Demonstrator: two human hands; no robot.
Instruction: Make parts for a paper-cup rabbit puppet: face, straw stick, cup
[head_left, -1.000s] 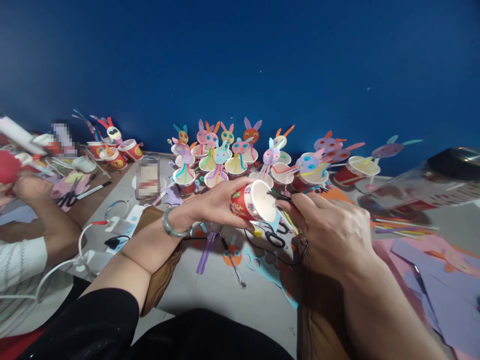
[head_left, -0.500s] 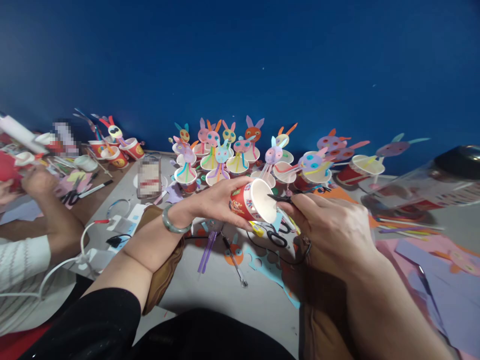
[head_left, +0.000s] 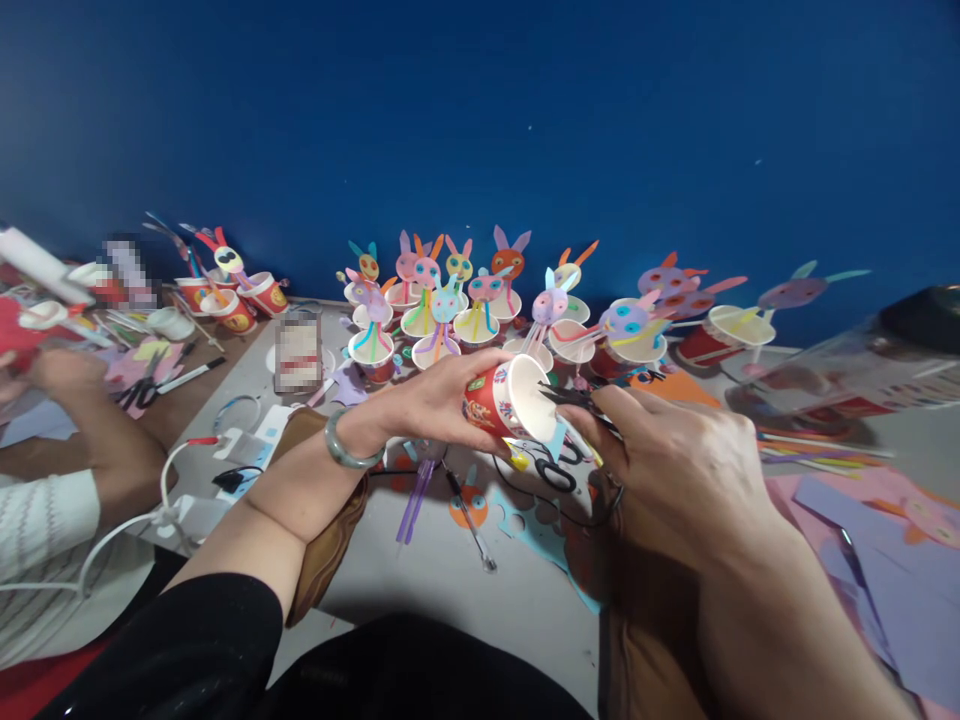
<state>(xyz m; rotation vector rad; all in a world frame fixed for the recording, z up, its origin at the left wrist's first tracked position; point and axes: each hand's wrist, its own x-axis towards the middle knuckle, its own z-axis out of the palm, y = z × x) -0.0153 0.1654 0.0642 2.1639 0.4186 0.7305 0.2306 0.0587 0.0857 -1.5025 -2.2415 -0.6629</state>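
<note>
My left hand (head_left: 442, 398) is wrapped round a red patterned paper cup (head_left: 493, 406), tilted so its white mouth faces right. In my right hand (head_left: 671, 435) is a black pointed two-bladed tool (head_left: 561, 396); my fingers hide its handles. Its slightly parted tips are at the cup's mouth, overlapping the white interior; I cannot tell whether they touch it. Below the cup lie black-handled scissors (head_left: 556, 472) and a scrap of light blue paper (head_left: 529, 520). A pen (head_left: 469, 522) crosses an orange paper face, beside purple straws (head_left: 415, 510).
Several paper cups (head_left: 437, 352) with paper animal heads on straws stand along the blue wall. A clear bottle (head_left: 840, 365) lies at right, above coloured paper sheets (head_left: 892, 560). At left are a power strip (head_left: 259, 450), white cables and another person's arm (head_left: 124, 440).
The cup and both hands have shifted slightly right. The tool's tips now show apart at the cup's mouth, and more of its dark body is visible.
</note>
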